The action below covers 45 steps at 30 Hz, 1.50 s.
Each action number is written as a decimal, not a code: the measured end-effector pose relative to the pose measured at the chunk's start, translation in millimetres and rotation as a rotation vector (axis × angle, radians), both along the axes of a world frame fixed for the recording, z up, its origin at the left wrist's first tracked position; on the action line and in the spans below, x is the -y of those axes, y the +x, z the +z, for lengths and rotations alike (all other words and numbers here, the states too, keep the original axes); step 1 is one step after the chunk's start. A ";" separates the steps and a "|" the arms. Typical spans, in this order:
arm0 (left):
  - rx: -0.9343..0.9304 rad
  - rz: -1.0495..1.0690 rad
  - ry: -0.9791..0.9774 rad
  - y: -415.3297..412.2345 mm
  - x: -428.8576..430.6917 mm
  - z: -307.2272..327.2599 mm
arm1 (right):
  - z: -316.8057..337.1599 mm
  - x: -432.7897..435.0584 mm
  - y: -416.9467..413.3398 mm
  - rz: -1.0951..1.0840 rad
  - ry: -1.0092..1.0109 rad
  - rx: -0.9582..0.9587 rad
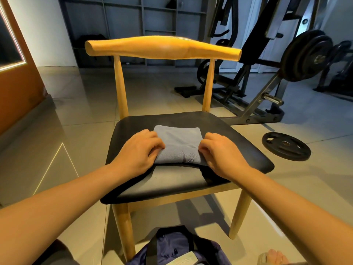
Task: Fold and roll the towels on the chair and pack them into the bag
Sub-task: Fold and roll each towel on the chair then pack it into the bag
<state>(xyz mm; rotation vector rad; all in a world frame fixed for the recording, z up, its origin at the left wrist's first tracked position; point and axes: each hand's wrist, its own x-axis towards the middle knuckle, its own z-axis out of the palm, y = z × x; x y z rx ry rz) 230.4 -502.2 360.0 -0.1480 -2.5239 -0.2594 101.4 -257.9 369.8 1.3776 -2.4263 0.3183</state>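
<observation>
At my feet, at 6 o'clock, the purple bag (177, 249) lies on the tiles with its mouth open toward me, just short of the chair's front legs. Past it, the chair (172, 180) offers bare black seat at 9 and 3 o'clock of my hands, and what looks like a dark cloth (114, 196) hangs over the seat's front-left edge. My left hand (137, 150) and right hand (221, 152) sit knuckles up at either end of the blue towel (177, 144), fingers curled under and pinching its near, rolled-up edge. That roll's long axis runs 9 to 3 o'clock; the flat remainder stretches toward 12 o'clock and stops at mid-seat, leaving open seat before the backrest (162, 47). On the floor at 2 o'clock, clear of the chair, lies a weight plate (286, 146), and farther on at 1 o'clock stands a weight machine (267, 73).
</observation>
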 end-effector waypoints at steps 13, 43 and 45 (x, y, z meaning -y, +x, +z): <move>0.300 0.066 0.057 1.0 9.9 -3.7 | 9.6 -7.8 -4.2 -0.001 0.107 0.340; 0.229 0.018 0.098 1.2 21.3 -2.0 | 2.2 1.1 -4.7 0.029 0.023 0.359; 0.305 0.016 0.228 2.0 18.9 -0.3 | 6.3 1.3 -6.3 0.022 -0.005 0.497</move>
